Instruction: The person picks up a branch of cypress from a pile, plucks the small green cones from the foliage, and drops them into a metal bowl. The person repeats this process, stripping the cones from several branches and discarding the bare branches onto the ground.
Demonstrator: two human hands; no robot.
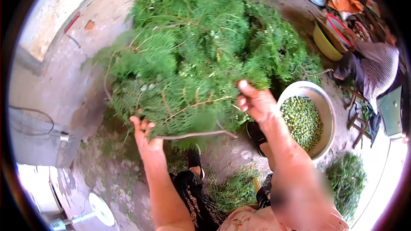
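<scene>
A feathery green leafy branch (184,113) with a thin brown stem lies across the front of a big heap of similar cut branches (197,30). At its lower left end, my left hand (147,137) is closed around it, thumb up. On the other side, my right hand (259,105) has its fingers curled and pressed together among the leaf tips. Whatever is between those fingers is too small to tell. Just right of that forearm stands a metal basin (327,107) holding many small round green pods or fruits (302,122).
Another person in a striped top (381,66) sits at the right beside a yellow-green basin (325,45) and a red-rimmed one (338,28). Stripped greenery (233,188) lies between my feet, and more (346,177) at lower right. A white fan (102,209) stands lower left.
</scene>
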